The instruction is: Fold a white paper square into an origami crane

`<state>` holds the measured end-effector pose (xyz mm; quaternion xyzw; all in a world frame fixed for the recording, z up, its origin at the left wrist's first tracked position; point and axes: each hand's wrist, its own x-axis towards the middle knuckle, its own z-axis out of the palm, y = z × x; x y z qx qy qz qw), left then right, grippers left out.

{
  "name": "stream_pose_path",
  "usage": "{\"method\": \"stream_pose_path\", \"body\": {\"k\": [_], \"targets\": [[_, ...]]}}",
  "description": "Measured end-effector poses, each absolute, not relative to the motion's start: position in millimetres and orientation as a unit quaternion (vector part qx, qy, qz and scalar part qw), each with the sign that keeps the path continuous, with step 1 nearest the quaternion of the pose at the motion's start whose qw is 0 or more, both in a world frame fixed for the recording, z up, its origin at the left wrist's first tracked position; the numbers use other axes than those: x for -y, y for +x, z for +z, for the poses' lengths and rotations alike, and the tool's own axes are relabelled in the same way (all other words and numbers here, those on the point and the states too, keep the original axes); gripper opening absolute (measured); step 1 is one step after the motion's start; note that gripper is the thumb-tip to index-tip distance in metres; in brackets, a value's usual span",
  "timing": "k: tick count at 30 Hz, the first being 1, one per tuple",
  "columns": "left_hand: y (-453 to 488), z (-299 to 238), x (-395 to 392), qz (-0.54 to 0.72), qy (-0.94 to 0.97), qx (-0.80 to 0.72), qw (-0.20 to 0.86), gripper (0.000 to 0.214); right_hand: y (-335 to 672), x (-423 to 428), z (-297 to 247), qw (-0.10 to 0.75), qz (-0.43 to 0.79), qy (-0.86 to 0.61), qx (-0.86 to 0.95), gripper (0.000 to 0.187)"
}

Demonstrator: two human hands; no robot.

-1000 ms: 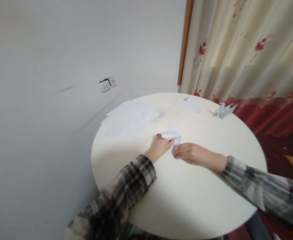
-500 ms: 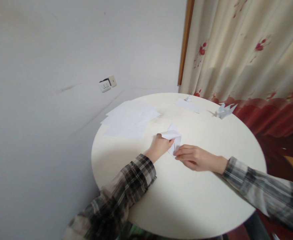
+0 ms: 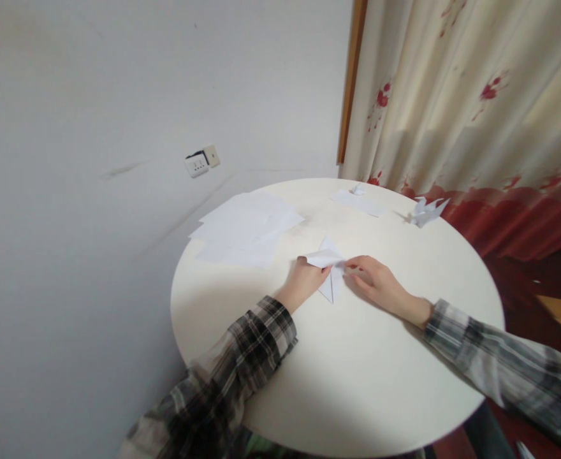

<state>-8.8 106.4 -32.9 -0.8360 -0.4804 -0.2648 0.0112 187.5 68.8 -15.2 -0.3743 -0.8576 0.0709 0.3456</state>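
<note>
Foreground: plaid sleeves, extending from both lower corners over a round white desk. Next, left hand: grasps folded paper, with thumb on the near side of a raised flap and other fingers mostly hidden. Opposite, right hand: reaches the paper's right edge with thumb and forefinger curved, a gap visible between them; unclear whether pinching or merely touching. Between both hands, near mid-desk: same paper, narrow point directed toward the viewer. Farther left: overlapping white sheets, lying flat. Far right, near the rim: paper crane, standing upright. Farther back: small folded piece, beside or on a flat sheet. Background: flowered curtain; wall socket.
</note>
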Motion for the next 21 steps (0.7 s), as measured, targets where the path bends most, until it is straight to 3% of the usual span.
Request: {"method": "stream_pose_path", "body": {"k": [10, 21], "targets": [[-6.8, -28.0, -104.6, -0.225, -0.844, 0.484, 0.042, 0.023, 183.0, -68.2, -17.8, 0.259, -0.008, -0.307, 0.916, 0.025], [-7.7, -26.6, -104.0, -0.239, -0.839, 0.489, 0.033, 0.021, 181.4, -67.8, -18.1, 0.244, -0.022, -0.301, 0.922, 0.027]]}}
